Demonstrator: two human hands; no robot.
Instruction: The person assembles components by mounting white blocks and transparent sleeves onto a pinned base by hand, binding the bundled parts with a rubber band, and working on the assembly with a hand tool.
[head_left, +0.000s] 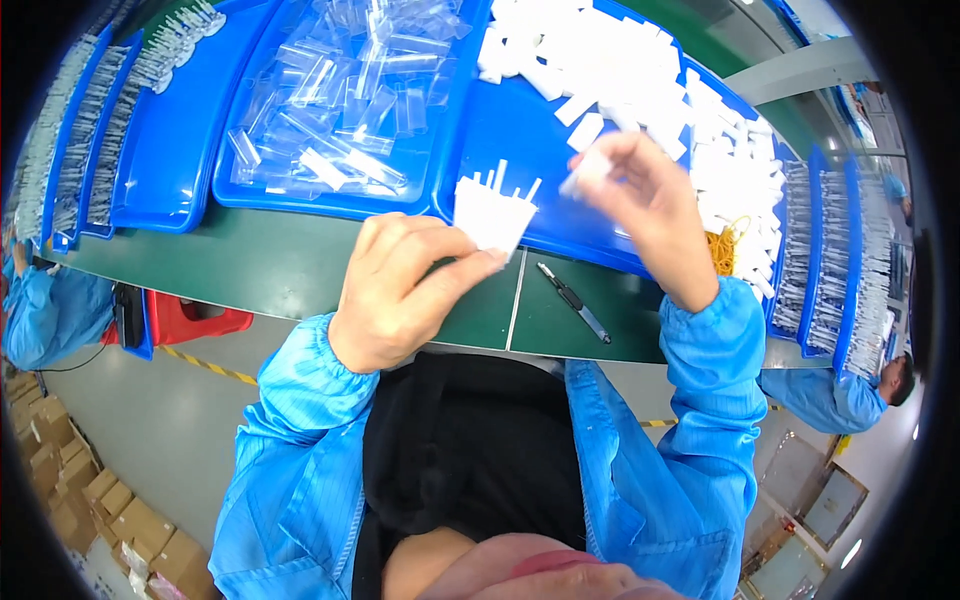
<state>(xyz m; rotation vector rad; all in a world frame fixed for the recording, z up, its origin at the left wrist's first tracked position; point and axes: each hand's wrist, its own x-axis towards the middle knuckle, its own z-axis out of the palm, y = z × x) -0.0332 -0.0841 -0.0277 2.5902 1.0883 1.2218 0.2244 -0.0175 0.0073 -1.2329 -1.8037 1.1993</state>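
fingers (440, 243) of your left hand (392, 288) pinch a white holder (492, 218) topped by thin rods (500, 176); your right hand (648, 195) grips a blurred white bit (588, 175) over a blue tray (488, 135).

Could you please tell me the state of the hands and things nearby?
Left hand, closed on white bundle
Right hand, pinching small white piece, blurred
White bundle, thin sticks protruding
Pen, lying on green table
Clear pieces, heaped in blue tray
White pieces, heaped loosely
Yellow bands, piled together
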